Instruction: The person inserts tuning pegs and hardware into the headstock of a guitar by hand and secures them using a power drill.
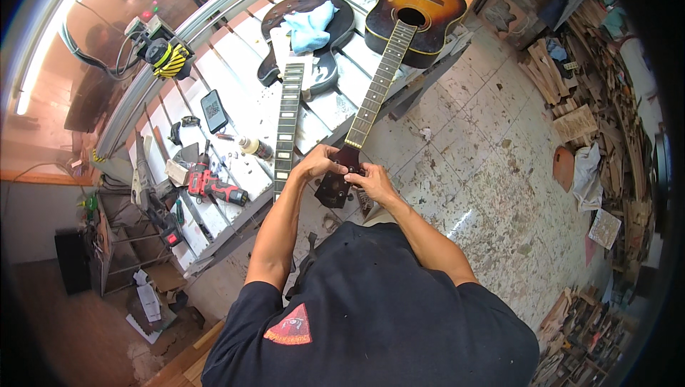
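Observation:
A sunburst acoustic guitar [391,0] lies face up, its body on the slatted white bench and its neck [377,91] pointing toward me. The dark headstock [330,191] reaches past the bench's near edge. My left hand [318,163] is closed on the headstock's left side near the nut, thumb on its face. From the right, my right hand [376,184] grips the headstock's edge by the tuning pegs. The fingertips of both hands almost meet there; what lies under them is hidden. No strings can be made out along the fretboard.
Left of the guitar lie a dark electric guitar body [269,22] under a blue cloth [311,27] and its inlaid neck [287,112]. A phone [213,111], a small bottle [255,147] and a red cordless drill [207,183] share the bench. Wood scraps [606,112] pile at right.

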`<state>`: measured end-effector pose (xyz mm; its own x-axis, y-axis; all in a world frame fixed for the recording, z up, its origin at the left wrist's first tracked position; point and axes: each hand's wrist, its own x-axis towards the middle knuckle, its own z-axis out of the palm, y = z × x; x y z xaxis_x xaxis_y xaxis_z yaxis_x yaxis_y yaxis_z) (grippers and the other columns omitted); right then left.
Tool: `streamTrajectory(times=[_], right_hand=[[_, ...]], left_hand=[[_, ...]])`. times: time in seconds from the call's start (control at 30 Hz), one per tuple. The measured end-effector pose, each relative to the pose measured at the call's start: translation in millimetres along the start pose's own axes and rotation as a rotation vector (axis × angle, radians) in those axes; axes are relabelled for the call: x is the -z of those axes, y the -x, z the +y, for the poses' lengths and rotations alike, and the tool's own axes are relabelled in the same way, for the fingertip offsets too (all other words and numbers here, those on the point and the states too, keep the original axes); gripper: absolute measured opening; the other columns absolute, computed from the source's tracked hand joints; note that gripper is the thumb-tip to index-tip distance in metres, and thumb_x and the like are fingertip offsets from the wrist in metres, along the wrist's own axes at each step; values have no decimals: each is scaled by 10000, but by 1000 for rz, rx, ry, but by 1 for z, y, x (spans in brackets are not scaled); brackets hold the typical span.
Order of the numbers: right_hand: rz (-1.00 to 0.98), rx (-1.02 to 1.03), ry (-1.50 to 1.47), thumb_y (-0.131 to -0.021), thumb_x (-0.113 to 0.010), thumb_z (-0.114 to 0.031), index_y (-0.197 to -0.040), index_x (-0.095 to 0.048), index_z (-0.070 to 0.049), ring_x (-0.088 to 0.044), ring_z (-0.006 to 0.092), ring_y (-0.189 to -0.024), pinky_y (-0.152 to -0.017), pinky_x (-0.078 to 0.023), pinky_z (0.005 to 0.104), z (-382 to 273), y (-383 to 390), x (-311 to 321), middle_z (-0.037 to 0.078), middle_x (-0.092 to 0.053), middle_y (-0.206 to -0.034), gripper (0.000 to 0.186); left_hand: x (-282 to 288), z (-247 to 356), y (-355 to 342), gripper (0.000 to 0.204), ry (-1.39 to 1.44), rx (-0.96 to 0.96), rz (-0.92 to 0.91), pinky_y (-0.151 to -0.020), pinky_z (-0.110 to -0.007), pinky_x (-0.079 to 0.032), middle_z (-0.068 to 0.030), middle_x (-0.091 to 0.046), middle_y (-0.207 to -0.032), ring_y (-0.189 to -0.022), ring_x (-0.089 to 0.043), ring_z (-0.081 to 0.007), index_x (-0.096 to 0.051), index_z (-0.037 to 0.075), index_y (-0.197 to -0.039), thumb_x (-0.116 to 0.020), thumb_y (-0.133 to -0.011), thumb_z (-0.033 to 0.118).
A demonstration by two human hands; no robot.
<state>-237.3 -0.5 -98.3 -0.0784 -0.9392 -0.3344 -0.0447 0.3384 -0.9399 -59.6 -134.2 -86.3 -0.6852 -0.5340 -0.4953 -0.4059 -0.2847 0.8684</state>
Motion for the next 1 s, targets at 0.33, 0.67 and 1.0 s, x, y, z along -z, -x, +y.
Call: streamTrajectory(times=[0.33, 0.67, 1.0], right_hand=[[29, -20, -111, -891, -763, -232, -1090, -706, 25, -596, 62, -758, -673, -469, 224, 11, 3, -14, -1, -693, -862, 330], [52, 57, -122, -848, -772, -229, -966, -742, 26, -633, 102, -688, -631, -501, 284, 10, 5, -14, 48, -718, -774, 283], [-202, 29, -232, -915, -664, -47, -1132, -677, 74, -658, 114, -831, -759, -551, 293, 4, 4, 12, 76, -710, -969, 248]], left_hand=[[6, -21, -7, 271, 50, 0, -9, -482, -314, -423, -38, -690, -743, -547, -559, -121, -735, -2, -995, -789, -741, 78], [0, -4, 2, 329, 83, 25, -50, -712, -280, -490, -46, -731, -886, -747, -625, -112, -719, -29, -1088, -784, -768, 16], [5, -14, -2, 346, 39, 48, -22, -690, -289, -488, -54, -722, -861, -725, -620, -121, -724, -19, -1097, -790, -760, 25]])
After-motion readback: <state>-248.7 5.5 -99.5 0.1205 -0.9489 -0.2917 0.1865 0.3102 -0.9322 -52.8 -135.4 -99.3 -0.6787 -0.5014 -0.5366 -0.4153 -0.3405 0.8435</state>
